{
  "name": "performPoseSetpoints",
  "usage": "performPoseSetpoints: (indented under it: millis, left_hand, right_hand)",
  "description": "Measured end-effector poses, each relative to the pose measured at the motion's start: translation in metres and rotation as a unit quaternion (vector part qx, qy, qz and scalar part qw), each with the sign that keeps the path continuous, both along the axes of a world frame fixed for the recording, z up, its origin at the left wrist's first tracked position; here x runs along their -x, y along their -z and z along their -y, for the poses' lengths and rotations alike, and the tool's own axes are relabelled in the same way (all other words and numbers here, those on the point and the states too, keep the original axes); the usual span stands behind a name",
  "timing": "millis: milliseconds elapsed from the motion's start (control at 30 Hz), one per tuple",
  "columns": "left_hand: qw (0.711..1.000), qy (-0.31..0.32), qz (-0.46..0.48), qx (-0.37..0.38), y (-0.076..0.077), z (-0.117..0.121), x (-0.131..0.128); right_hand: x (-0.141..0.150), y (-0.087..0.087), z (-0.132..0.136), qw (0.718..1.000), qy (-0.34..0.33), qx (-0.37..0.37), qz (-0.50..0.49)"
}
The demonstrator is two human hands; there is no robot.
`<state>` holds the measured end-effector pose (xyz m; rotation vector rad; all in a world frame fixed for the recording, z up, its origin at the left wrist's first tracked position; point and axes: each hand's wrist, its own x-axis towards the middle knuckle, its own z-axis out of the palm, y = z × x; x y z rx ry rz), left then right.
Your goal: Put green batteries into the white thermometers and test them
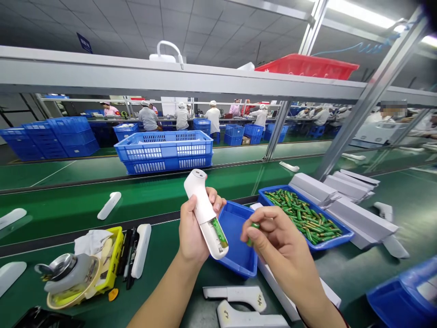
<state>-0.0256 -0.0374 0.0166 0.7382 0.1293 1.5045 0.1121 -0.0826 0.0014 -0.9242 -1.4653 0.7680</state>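
- Gripping the white device [196, 193], the left hand [191, 230] wraps narrowly around its casing, thumb on the left side and fingers on the right; the device tilts, its open compartment at the near end.
- Inside that compartment lies 1 green battery [219, 231].
- The right hand [278, 243] pinches 1 small green cell [253, 231] between thumb and fingers, apart from the device and to its right.
- Below and between the hands sits a small blue tray [239, 243]; to the far right of it, a larger blue tray [348, 235] holds a heap of green batteries [302, 214].
- White cartons [341, 207] lie at the right side of the larger tray.
- Near the camera, 2 white casings [241, 295] with dark marks rest on the green bench [164, 255].
- At the left stand a yellow basket [119, 255] and, beside it, black pens [129, 255] and a slim white casing [141, 250].
- Farther off, white parts [109, 205] ride on a green belt [160, 193], with blue crates [167, 152] beyond.
- People in pale clothing [213, 118] work in the far background.
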Motion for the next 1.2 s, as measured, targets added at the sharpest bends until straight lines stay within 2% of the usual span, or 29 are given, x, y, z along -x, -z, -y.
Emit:
performPoseSetpoints:
  millis: [67, 133, 233, 367, 500, 567, 633, 733, 833, 933, 1000, 1133, 1200]
  left_hand:
    - [1.0, -0.002, -0.013, -0.009, 0.002, -0.001, -0.001]
    - [1.0, -0.004, -0.02, -0.014, 0.004, 0.0, -0.003]
    - [1.0, -0.006, -0.025, -0.009, 0.004, 0.001, -0.005]
    - [0.998, -0.022, -0.054, 0.008, 0.004, 0.004, -0.007]
    - [0.996, -0.004, -0.084, 0.038, 0.006, 0.008, -0.011]
    - [0.996, -0.017, -0.08, 0.046, 0.008, 0.008, -0.013]
    - [0.995, -0.052, -0.066, 0.047, 0.01, 0.007, -0.014]
    - [0.993, -0.093, -0.036, 0.069, 0.012, 0.006, -0.015]
    - [0.992, -0.102, -0.028, 0.062, 0.013, 0.007, -0.016]
    - [0.997, -0.031, -0.063, 0.015, 0.013, 0.007, -0.016]
    - [0.994, 0.021, -0.107, -0.001, 0.013, 0.007, -0.015]
    - [0.985, 0.001, -0.17, -0.019, 0.012, 0.004, -0.01]
    - [0.981, 0.013, -0.19, -0.02, 0.011, 0.0, -0.005]
  right_hand:
    - [0.0, -0.004, 0.001, 0.999, 0.023, -0.038, 0.026]
    - [0.001, -0.007, 0.003, 0.996, -0.003, -0.05, 0.069]
    - [0.004, -0.008, 0.003, 0.997, -0.054, -0.003, 0.058]
    - [0.007, -0.006, -0.003, 0.996, -0.066, 0.057, 0.017]
    - [0.01, -0.003, -0.011, 0.994, -0.075, 0.081, -0.028]
    - [0.012, -0.001, -0.012, 0.998, -0.038, 0.052, -0.027]
    - [0.013, 0.002, -0.01, 0.999, -0.014, -0.002, 0.032]
    - [0.016, 0.011, -0.005, 0.99, -0.013, -0.081, 0.115]
    - [0.02, 0.02, -0.005, 0.988, 0.038, -0.119, 0.087]
    - [0.017, 0.022, -0.007, 0.996, 0.07, -0.056, 0.006]
    - [0.013, 0.021, -0.007, 0.998, 0.044, 0.015, -0.034]
    - [0.007, 0.018, -0.004, 0.993, -0.023, 0.08, -0.086]
    - [0.007, 0.018, -0.003, 0.986, -0.058, 0.101, -0.12]
